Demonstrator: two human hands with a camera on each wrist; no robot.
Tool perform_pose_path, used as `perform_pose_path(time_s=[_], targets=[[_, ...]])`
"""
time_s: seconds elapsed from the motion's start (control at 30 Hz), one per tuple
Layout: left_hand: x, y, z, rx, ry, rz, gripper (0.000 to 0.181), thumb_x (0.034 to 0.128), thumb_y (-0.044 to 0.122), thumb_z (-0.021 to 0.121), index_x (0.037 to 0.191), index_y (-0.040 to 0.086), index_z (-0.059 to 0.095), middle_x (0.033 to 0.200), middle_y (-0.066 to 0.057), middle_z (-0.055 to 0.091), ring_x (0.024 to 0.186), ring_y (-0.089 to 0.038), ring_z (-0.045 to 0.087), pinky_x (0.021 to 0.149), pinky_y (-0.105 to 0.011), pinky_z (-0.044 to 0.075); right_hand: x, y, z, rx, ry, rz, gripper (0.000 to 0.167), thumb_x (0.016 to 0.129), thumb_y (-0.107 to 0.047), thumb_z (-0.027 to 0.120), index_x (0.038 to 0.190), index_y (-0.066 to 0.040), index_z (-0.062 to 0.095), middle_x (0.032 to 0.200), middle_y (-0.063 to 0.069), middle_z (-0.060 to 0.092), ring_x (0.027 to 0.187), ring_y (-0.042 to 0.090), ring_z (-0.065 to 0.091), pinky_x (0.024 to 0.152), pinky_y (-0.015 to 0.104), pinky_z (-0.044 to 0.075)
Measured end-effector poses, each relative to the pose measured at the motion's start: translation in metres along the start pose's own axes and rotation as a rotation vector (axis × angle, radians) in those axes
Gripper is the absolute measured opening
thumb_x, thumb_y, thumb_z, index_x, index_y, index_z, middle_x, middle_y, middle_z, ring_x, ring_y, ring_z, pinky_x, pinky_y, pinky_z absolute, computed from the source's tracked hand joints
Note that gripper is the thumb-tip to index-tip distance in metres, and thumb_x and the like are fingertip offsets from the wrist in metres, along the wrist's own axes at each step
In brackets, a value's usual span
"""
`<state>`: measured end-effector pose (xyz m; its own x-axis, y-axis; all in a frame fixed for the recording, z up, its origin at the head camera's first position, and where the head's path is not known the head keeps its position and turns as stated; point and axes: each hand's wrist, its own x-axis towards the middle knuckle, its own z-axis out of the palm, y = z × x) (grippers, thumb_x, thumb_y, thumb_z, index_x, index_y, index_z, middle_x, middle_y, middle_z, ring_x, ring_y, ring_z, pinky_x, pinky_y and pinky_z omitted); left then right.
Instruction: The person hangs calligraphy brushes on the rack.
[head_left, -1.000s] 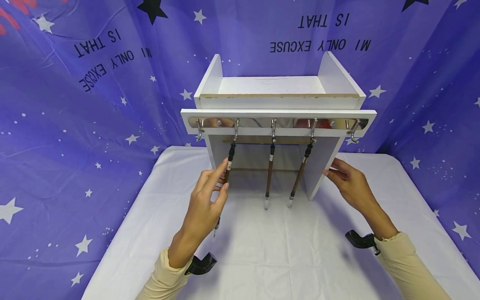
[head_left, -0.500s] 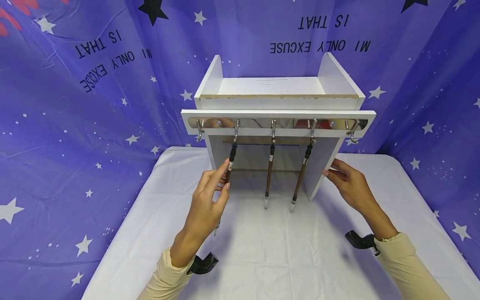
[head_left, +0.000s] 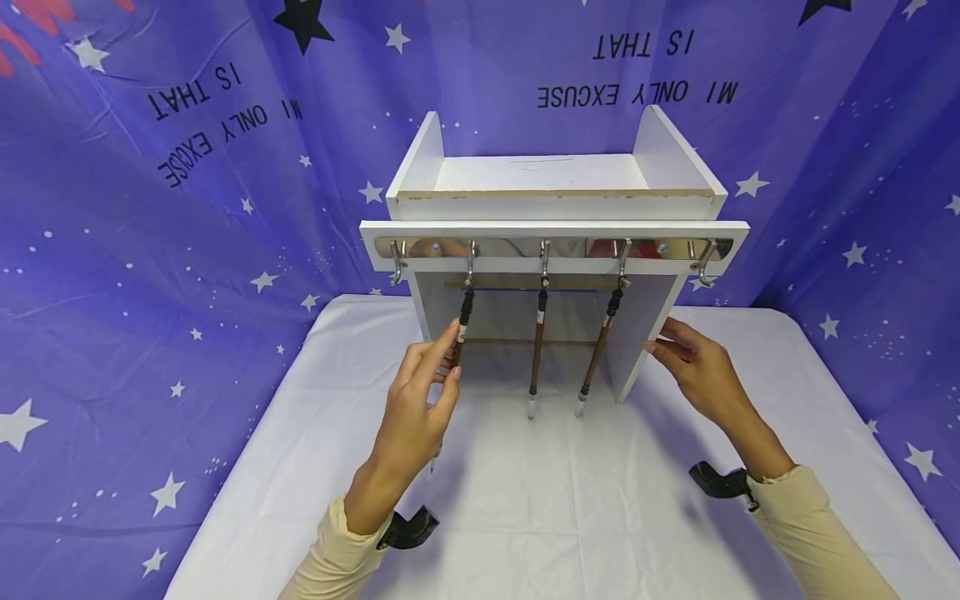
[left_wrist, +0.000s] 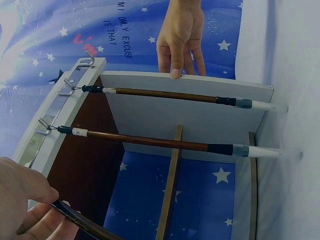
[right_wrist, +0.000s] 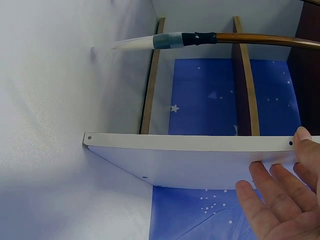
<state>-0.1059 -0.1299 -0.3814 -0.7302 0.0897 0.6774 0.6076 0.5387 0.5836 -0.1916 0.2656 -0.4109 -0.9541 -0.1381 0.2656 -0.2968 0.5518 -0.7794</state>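
Note:
In the head view, my left hand (head_left: 412, 417) pinches the brown handle of a calligraphy brush (head_left: 464, 310) between thumb and fingers. Its black top end is just under the second hook from the left; whether its loop bears on that hook is hard to tell. Two more calligraphy brushes, a middle one (head_left: 537, 346) and a right one (head_left: 597, 354), hang tips down from neighbouring hooks. My right hand (head_left: 697, 367) holds the right side panel of the white rack (head_left: 555, 227). In the right wrist view, the thumb (right_wrist: 306, 142) lies on the panel's front edge, with fingers at its outer face.
Bare hooks sit at the rack's far left (head_left: 397, 262) and far right (head_left: 705, 265). An open shelf (head_left: 540, 173) tops the rack, and a crossbar (left_wrist: 172, 185) spans its inside. White cloth (head_left: 525, 517) covers the table; a purple star-printed curtain (head_left: 225, 208) hangs behind.
My left hand and its brush have shifted very slightly to the right. The right-hand brush has swung a little at its tip. My right hand stays put on the panel.

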Motion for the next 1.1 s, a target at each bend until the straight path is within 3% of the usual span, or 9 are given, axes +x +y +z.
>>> perform_pose_path(time_s=[0.37,0.73,1.1], targets=[[0.000,-0.009,0.006,-0.008,0.004,-0.003,0.070,0.0981,-0.008,0.066,0.160,0.019,0.048,0.125,-0.013,0.061,0.103,-0.020,0.068,0.084,-0.027,0.061,0.000,0.000,0.001,-0.011,0.002,0.010,0.054,0.106,-0.031,0.067,0.153,-0.007,0.055,0.146,0.023,0.062,0.126,0.043,0.065,0.085,0.000,0.048],[0.001,-0.016,0.012,-0.025,-0.002,-0.009,0.069,0.0996,-0.007,0.066,0.160,0.020,0.048,0.122,-0.013,0.061,0.104,-0.020,0.067,0.086,-0.028,0.061,0.000,0.000,-0.001,-0.017,0.000,-0.012,0.053,0.106,-0.024,0.068,0.154,-0.005,0.054,0.145,0.026,0.061,0.125,0.045,0.065,0.084,-0.002,0.046],[0.000,-0.025,0.020,-0.026,0.027,0.010,0.067,0.1005,-0.006,0.065,0.160,0.018,0.047,0.121,-0.014,0.060,0.103,-0.020,0.067,0.084,-0.030,0.061,0.001,0.001,-0.002,-0.014,-0.010,-0.005,0.054,0.106,-0.026,0.067,0.155,-0.007,0.053,0.146,0.025,0.061,0.127,0.045,0.064,0.084,-0.002,0.046]])
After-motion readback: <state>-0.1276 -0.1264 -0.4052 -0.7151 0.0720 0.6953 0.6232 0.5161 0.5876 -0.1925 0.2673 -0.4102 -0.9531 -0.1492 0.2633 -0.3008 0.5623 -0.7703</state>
